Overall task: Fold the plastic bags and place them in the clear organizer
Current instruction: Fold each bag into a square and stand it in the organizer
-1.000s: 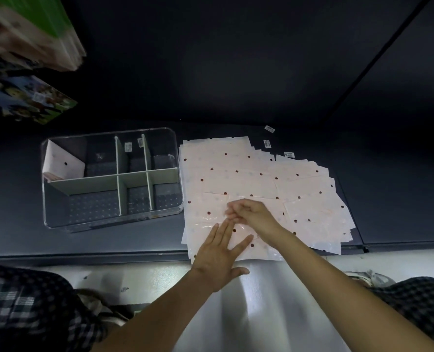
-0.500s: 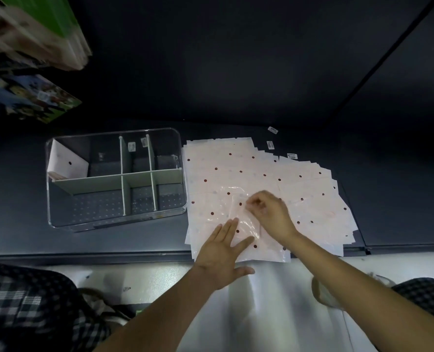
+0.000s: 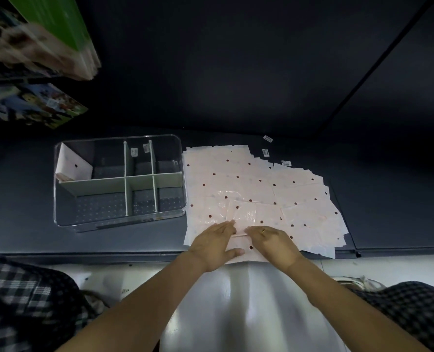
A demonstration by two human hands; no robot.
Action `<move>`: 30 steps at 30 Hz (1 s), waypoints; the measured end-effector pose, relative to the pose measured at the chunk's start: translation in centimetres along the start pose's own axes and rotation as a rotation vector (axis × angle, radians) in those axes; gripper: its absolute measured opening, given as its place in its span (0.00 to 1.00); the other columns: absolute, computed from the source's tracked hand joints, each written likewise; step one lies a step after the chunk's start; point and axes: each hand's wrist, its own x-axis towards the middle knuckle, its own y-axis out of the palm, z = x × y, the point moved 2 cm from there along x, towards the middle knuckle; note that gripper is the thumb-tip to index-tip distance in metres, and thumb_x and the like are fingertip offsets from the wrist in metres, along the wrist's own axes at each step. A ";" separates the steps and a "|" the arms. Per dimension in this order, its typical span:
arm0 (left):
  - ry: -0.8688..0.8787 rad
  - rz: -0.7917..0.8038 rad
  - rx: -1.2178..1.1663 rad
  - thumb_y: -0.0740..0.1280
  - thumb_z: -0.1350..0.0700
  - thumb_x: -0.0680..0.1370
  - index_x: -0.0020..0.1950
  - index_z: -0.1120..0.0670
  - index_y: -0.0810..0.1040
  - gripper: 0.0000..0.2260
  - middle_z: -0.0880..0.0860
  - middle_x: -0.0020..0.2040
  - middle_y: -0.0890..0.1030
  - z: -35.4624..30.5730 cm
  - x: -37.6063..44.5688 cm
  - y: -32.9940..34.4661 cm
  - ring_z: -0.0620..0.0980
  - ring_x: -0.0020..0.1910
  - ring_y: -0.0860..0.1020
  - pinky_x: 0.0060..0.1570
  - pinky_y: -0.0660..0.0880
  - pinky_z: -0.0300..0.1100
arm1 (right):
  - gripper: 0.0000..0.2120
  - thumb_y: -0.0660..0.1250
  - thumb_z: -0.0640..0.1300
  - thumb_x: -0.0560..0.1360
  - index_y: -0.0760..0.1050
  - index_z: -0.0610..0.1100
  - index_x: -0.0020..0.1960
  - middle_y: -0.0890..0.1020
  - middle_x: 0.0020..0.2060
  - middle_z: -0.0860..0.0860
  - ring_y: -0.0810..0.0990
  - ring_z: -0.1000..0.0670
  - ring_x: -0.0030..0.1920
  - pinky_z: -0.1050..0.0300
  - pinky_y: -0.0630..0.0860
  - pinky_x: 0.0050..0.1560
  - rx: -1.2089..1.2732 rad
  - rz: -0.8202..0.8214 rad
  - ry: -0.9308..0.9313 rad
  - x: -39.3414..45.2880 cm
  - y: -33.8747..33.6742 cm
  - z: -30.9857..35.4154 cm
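Observation:
A spread of pale pink plastic bags [image 3: 251, 179] with dark red dots covers the dark shelf on the right. One folded bag [image 3: 251, 212] lies on top of the pile near the front edge. My left hand [image 3: 214, 243] lies flat with straight fingers on its near left part. My right hand [image 3: 270, 241], with a ring, presses flat on its near right part. The clear organizer [image 3: 58, 199] with white dividers stands to the left of the bags. One folded bag [image 3: 73, 166] leans in its back left compartment.
Small white labels [image 3: 268, 138] lie on the shelf behind the bags. Coloured boxes [image 3: 33, 105] hang at the upper left. A white ledge [image 3: 248, 301] runs below the shelf edge, with checked fabric [image 3: 20, 301] on both sides.
My right hand folded the bag over and came back toward me to press beside my left hand. The left hand stayed pressed near the front of the pile.

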 end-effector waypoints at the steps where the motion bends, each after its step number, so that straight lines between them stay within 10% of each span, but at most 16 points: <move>1: -0.020 -0.003 -0.052 0.61 0.40 0.78 0.74 0.52 0.61 0.28 0.49 0.75 0.63 0.0 0.0 -0.5 0.48 0.72 0.62 0.68 0.58 0.38 | 0.28 0.83 0.38 0.40 0.84 0.41 0.41 0.85 0.35 0.49 0.84 0.51 0.32 0.64 0.76 0.24 -0.004 -0.016 0.012 0.4 -0.6 0.0; 5: -0.023 -0.139 -0.140 0.65 0.49 0.78 0.68 0.51 0.69 0.19 0.49 0.65 0.75 -0.1 -0.4 -3.9 0.50 0.63 0.73 0.58 0.69 0.41 | 0.17 0.78 0.31 0.56 0.83 0.39 0.44 0.83 0.33 0.46 0.82 0.46 0.29 0.61 0.76 0.25 0.148 -0.109 0.085 1.9 -3.9 -0.5; 8: -0.037 -0.284 -0.239 0.68 0.54 0.77 0.58 0.52 0.78 0.11 0.48 0.56 0.81 0.9 -1.7 -7.9 0.49 0.55 0.78 0.54 0.74 0.46 | 0.08 0.67 0.35 0.74 0.81 0.40 0.51 0.85 0.41 0.47 0.82 0.49 0.39 0.60 0.77 0.43 0.386 -0.157 0.217 3.7 -7.0 -0.4; 17: -0.129 -0.460 -0.243 0.71 0.57 0.75 0.42 0.50 0.80 0.02 0.45 0.38 0.82 8.7 -10.1 -20.5 0.44 0.40 0.80 0.44 0.76 0.45 | 0.02 0.69 0.41 0.74 0.81 0.45 0.45 0.84 0.38 0.54 0.82 0.57 0.40 0.64 0.78 0.43 0.773 -0.132 0.298 14.3 -13.0 8.2; 24: -0.560 -0.591 0.041 0.64 0.50 0.78 0.68 0.48 0.69 0.18 0.55 0.66 0.67 16.8 -13.5 -23.0 0.57 0.63 0.66 0.56 0.70 0.51 | 0.07 0.68 0.42 0.74 0.74 0.47 0.38 0.81 0.31 0.51 0.82 0.51 0.34 0.55 0.79 0.40 0.705 -0.187 0.310 24.0 -12.5 15.5; 30: -0.619 -0.512 -0.176 0.60 0.51 0.80 0.71 0.49 0.66 0.19 0.56 0.72 0.62 19.7 -14.3 -21.1 0.59 0.65 0.67 0.59 0.71 0.52 | 0.04 0.65 0.44 0.74 0.74 0.44 0.42 0.82 0.38 0.46 0.80 0.45 0.38 0.55 0.74 0.35 0.443 -0.122 0.277 29.4 -9.3 20.2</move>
